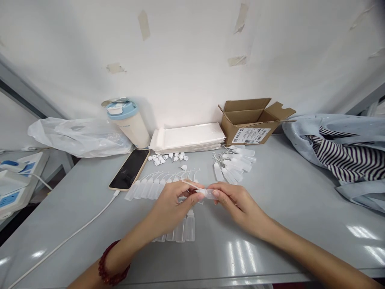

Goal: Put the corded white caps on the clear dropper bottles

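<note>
Over the middle of the table, both hands hold one small translucent squeeze bottle (pixel 211 194), lying sideways. My left hand (pixel 177 198) pinches its white cap end, where a thin strap sticks out to the upper left. My right hand (pixel 236 198) grips the bottle's body between thumb and fingers. Behind my left hand lies a row of bottles (pixel 146 188) with thin straps pointing away. Another row of clear bottles (pixel 180 230) lies below my left hand, partly hidden by it. A loose pile of bottles (pixel 236 164) is beyond my right hand. Small white caps (pixel 161 159) are scattered further back.
A phone (pixel 129 169) on a white cable lies at left, near a tumbler (pixel 129 122) and a plastic bag (pixel 81 136). White envelopes (pixel 189 138) and an open cardboard box (pixel 252 122) stand by the wall. Cloth (pixel 339 150) lies at right, a power strip (pixel 18 188) at far left.
</note>
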The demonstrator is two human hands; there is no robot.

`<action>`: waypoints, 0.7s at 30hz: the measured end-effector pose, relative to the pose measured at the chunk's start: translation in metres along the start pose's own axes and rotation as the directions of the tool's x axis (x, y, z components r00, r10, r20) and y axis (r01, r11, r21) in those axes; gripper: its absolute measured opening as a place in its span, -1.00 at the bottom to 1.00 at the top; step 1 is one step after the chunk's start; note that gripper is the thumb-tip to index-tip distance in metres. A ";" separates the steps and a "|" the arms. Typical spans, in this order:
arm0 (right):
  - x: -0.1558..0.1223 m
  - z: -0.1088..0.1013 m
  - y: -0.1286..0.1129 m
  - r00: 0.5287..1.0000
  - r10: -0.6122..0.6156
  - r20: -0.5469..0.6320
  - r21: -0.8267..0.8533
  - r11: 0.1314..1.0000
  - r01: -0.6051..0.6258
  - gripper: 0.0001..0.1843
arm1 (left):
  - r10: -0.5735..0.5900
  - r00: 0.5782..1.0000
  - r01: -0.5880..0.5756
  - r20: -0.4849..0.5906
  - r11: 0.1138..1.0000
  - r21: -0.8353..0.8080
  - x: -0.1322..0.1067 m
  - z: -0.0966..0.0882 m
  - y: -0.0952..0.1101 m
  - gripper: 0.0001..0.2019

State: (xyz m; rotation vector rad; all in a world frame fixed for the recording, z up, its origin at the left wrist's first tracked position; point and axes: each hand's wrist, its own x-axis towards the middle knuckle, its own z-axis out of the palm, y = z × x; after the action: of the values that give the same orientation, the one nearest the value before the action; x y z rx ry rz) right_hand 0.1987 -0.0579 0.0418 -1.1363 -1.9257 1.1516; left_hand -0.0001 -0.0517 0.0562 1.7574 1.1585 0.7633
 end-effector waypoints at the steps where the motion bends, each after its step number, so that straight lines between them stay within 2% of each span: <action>1: 0.000 0.001 0.000 1.000 -0.025 -0.017 -0.018 1.000 0.024 -0.67 | -0.010 1.000 0.010 -0.002 1.000 -0.020 0.000 0.001 0.000 -0.79; 3: 0.000 0.003 0.001 1.000 -0.006 -0.027 -0.003 1.000 0.006 -0.66 | -0.019 1.000 0.019 -0.008 0.999 -0.043 0.000 0.003 -0.001 -0.79; 5: 0.001 0.003 0.001 0.994 0.107 0.018 0.121 0.987 -0.108 -0.59 | 0.005 1.000 -0.005 -0.019 1.000 -0.023 0.000 0.004 -0.003 -0.80; 8: 0.003 0.002 0.002 0.949 0.262 0.174 0.382 0.871 -0.310 -0.52 | 0.141 0.990 -0.140 -0.013 0.988 0.062 -0.001 0.005 -0.005 -0.82; 10: 0.004 0.003 0.003 0.929 0.287 0.233 0.468 0.804 -0.366 -0.49 | 0.201 0.979 -0.202 0.013 0.973 0.109 -0.002 0.005 -0.006 -0.82; 11: 0.004 0.003 0.004 0.928 0.288 0.235 0.476 0.798 -0.368 -0.49 | 0.202 0.979 -0.203 0.026 0.971 0.127 -0.002 0.005 -0.007 -0.82; 13: 0.002 0.005 0.004 0.942 0.280 0.185 0.433 0.837 -0.334 -0.48 | 0.167 0.985 -0.172 0.046 0.973 0.154 -0.002 0.005 -0.007 -0.80; 16: -0.001 0.008 0.004 0.980 0.196 0.038 0.220 0.955 -0.199 -0.52 | 0.139 0.988 -0.148 0.061 0.974 0.170 -0.002 0.005 -0.007 -0.75; 18: -0.004 0.010 0.005 0.998 0.055 -0.038 0.045 0.998 -0.054 -0.61 | 0.125 0.990 -0.134 0.057 0.974 0.184 -0.002 0.006 -0.007 -0.67; 21: -0.006 0.011 0.006 0.980 -0.180 -0.079 -0.141 0.976 0.168 -0.72 | 0.083 0.996 -0.087 0.028 0.977 0.196 -0.002 0.009 -0.006 -0.57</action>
State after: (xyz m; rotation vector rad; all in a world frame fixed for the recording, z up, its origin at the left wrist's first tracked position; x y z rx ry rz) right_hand 0.1941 -0.0656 0.0310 -1.0456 -2.0109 0.8736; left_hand 0.0038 -0.0556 0.0469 1.9847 1.1853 0.6990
